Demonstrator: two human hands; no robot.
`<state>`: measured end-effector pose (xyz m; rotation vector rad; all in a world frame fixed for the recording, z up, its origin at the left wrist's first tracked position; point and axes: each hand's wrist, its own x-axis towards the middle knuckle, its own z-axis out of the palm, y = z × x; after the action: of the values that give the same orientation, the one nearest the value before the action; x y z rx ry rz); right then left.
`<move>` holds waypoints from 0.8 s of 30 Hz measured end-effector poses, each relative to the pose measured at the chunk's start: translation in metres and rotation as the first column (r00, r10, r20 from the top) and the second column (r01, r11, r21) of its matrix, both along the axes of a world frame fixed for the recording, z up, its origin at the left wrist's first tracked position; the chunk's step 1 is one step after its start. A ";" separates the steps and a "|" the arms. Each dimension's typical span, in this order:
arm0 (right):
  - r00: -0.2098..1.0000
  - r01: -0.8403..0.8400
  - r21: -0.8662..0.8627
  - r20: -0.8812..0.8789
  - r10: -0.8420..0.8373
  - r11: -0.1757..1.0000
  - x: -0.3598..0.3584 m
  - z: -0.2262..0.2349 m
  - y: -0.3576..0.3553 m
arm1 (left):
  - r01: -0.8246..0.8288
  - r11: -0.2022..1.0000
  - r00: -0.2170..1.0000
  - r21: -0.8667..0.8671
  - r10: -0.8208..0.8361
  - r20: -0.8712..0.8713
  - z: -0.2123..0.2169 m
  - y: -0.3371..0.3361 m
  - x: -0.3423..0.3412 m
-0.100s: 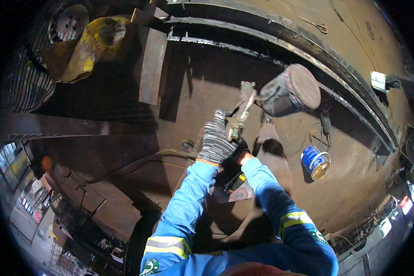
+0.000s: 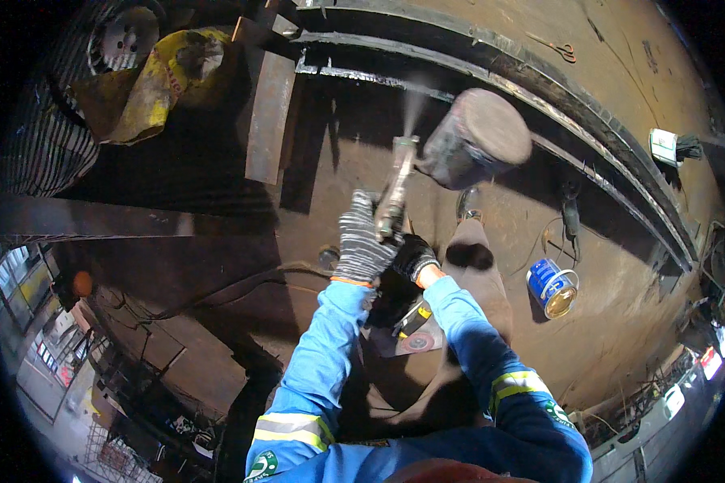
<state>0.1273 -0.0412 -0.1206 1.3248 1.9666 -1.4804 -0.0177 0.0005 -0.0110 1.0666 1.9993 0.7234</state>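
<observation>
A paint-spattered metal spray gun (image 2: 395,193) points away from me, and a pale mist fans out from its tip. To its right is the dark, stained cup (image 2: 475,133) joined to it, tilted over on its side. My left hand (image 2: 364,241), in a black-and-white striped glove, is closed against the gun's left side and rear. Behind and below the gun's rear end, my right hand (image 2: 415,256) in a dark glove is curled around its lower part; the gun partly hides those fingers. Long steel beams (image 2: 427,52) curve across the far side, in front of the mist.
A blue paint can (image 2: 552,288) with a wire handle stands at right, near a corded power tool (image 2: 570,213). Scissors (image 2: 562,51) lie far right. A hose (image 2: 217,299) runs along the floor at left, below a steel beam (image 2: 105,219). A yellow sack (image 2: 149,97) lies far left.
The spray gun and its cup have moved left and slightly away from me, with both hands following. Mist now shows at the tip.
</observation>
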 end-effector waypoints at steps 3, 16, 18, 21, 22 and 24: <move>0.995 0.103 -0.099 0.023 -0.101 0.990 -0.010 -0.001 0.010 | -0.111 0.986 0.991 0.122 0.119 -0.060 0.005 0.005 -0.023; 0.998 0.068 -0.073 -0.015 -0.069 0.995 -0.026 0.022 0.036 | -0.651 0.732 0.759 0.204 0.629 0.168 -0.014 -0.011 -0.106; 0.996 0.072 -0.063 -0.052 -0.076 0.995 -0.025 0.019 0.035 | -0.620 0.748 0.785 0.237 0.584 0.207 -0.023 -0.019 -0.117; 0.996 -0.001 0.007 -0.094 0.001 1.000 -0.021 -0.011 0.021 | -0.487 0.842 0.869 0.233 0.493 0.036 -0.011 -0.019 -0.120; 0.991 -0.026 0.033 -0.127 0.030 0.999 -0.018 -0.034 0.009 | -0.419 0.871 0.893 0.257 0.447 -0.058 0.002 -0.008 -0.113; 0.987 -0.047 0.062 -0.154 0.056 0.997 -0.016 -0.043 0.008 | -0.283 0.912 0.904 0.297 0.357 -0.235 0.010 0.000 -0.110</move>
<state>0.1112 -0.0334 -0.1641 1.2040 2.1390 -1.5555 -0.1272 0.0008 -0.0008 1.0414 2.4177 1.0799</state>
